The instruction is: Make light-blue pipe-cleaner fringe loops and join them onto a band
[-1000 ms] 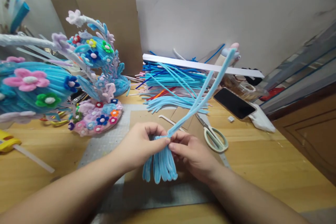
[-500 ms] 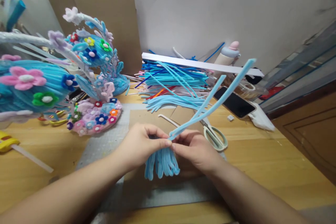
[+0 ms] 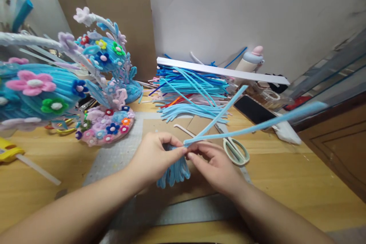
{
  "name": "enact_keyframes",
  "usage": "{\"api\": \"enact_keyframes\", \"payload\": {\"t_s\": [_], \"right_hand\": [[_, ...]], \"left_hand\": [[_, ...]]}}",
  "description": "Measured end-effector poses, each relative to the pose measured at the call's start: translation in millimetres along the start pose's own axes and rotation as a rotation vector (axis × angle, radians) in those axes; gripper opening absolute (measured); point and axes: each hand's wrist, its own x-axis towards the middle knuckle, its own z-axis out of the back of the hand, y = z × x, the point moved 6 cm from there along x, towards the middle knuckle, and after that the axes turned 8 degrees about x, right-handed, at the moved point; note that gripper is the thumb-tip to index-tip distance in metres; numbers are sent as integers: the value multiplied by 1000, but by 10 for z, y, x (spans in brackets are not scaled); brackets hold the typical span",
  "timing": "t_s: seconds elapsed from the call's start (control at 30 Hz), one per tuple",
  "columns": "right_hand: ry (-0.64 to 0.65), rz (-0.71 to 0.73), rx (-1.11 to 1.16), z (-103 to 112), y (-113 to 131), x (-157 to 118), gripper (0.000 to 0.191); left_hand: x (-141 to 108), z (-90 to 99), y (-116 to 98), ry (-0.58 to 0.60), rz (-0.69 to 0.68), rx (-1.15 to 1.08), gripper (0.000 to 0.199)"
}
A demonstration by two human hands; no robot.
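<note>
My left hand is closed in a pinch at the top of a bunch of looped light blue pipe cleaners, whose loops hang below the fingers. My right hand meets it from the right, thumb and fingertips closed at the same spot. From this point two long light blue pipe cleaner ends stick out to the upper right, spread in a V. The exact grip of the right fingertips is partly hidden. Under both hands lies a piece of brown cardboard on a grey cutting mat.
Scissors with pale green handles lie right of my right hand. Behind is a pile of pipe cleaners under a white strip. A phone lies at right. Flowered pipe cleaner lanterns stand at left, near a yellow glue gun.
The longer pipe cleaner end has swung down to the right, widening the V between the two ends. The hanging loops have shifted slightly up and left. Both hands stay together.
</note>
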Motion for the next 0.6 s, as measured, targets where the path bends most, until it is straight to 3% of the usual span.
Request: {"api": "enact_keyframes", "payload": {"t_s": [0.1, 0.17, 0.23, 0.3, 0.4, 0.5, 0.6], "right_hand": [[21, -287, 435, 45, -250, 49, 19], [198, -532, 714, -44, -350, 21, 34], [417, -693, 841, -151, -337, -52, 41], [491, -691, 841, -206, -288, -86, 32], [334, -537, 817, -224, -226, -56, 19], [180, -474, 848, -212, -207, -39, 25], [203, -469, 816, -153, -212, -2, 19]], "left_hand": [[-34, 68, -112, -93, -176, 223, 10], [-79, 68, -198, -140, -349, 378, 8], [-138, 44, -266, -193, -514, 532, 10], [-199, 24, -312, -277, -640, 676, 13], [-254, 12, -342, -392, -729, 822, 19], [-247, 37, -334, -450, -706, 857, 19], [-211, 68, -318, -434, -674, 792, 19]]}}
